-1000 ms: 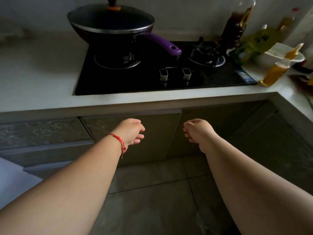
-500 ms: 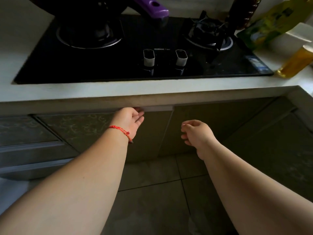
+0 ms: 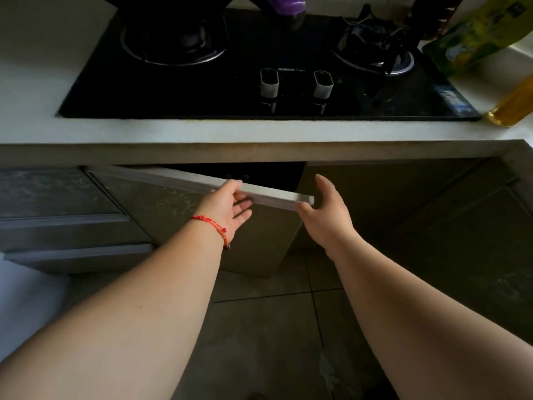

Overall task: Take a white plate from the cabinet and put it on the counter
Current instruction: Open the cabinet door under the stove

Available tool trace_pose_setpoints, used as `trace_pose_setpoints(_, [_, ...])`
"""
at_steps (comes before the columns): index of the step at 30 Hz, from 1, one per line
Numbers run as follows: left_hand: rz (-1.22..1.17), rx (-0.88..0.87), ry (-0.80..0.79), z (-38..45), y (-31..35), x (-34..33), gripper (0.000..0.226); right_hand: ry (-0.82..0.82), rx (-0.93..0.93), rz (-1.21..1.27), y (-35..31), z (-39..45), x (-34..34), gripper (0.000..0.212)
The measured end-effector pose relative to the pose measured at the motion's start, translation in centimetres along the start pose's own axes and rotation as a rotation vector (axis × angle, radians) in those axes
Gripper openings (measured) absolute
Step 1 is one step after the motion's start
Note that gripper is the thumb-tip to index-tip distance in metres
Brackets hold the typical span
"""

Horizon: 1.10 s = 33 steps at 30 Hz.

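The cabinet door (image 3: 161,194) under the stove stands partly swung out, and a dark gap shows behind its pale top edge. My left hand (image 3: 227,206), with a red string on the wrist, grips that top edge. Spread and empty, my right hand (image 3: 326,215) touches the door's free corner with its thumb. The inside of the cabinet is black, and no white plate is visible. The white counter (image 3: 259,131) runs along the front of the stove.
A black gas stove (image 3: 202,90) with two knobs fills the counter's middle. A purple pan handle (image 3: 285,4) juts out at the top. A green-yellow packet (image 3: 473,41) and an oil bottle (image 3: 513,102) stand at the right. Closed drawers (image 3: 57,215) lie left of the door.
My left hand has pulled the cabinet door outward from shut. My right hand rose, spread its fingers and came to the door's corner. The view moved closer and lower.
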State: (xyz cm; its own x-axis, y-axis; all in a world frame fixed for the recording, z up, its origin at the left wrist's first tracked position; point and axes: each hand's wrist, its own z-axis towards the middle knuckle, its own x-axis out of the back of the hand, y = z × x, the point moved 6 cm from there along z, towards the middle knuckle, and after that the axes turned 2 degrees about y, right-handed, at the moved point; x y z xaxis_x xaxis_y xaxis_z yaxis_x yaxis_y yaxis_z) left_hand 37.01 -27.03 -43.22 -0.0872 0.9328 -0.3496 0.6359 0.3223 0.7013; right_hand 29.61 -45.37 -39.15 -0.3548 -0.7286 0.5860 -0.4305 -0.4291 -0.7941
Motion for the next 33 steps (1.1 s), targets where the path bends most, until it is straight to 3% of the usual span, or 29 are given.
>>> trace_pose_setpoints(2, [0.039,0.001,0.034,-1.4,-0.5,1.0,0.029,-0.096,0.045,-0.089,-0.7,-1.3,-1.3,0.054])
trace_pose_setpoints(6, [0.113,-0.026,0.095,-4.5,-1.5,3.8,0.017,-0.317,0.091,-0.361,-2.3,-5.0,-3.6,0.023])
trace_pose_setpoints(12, [0.489,-0.015,0.092,-9.4,-2.0,10.7,0.021,-0.621,0.101,-0.455,-3.5,-13.4,-8.0,0.023])
trace_pose_setpoints(16, [0.620,-0.009,0.078,-12.1,-1.3,14.7,0.021,-0.756,0.009,-0.414,-4.9,-18.1,-11.9,0.024])
trace_pose_setpoints(24, [1.091,-0.129,0.234,-15.7,2.5,22.7,0.023,-0.866,-0.046,-0.227,-7.8,-25.8,-19.7,0.023])
trace_pose_setpoints(28, [1.284,-0.127,0.263,-16.8,4.2,25.0,0.025,-0.848,0.005,-0.290,-8.4,-27.1,-22.0,0.036])
trace_pose_setpoints(33, [1.586,-0.180,0.340,-17.8,6.1,26.5,0.031,-0.841,0.007,-0.302,-7.3,-26.4,-21.6,0.028])
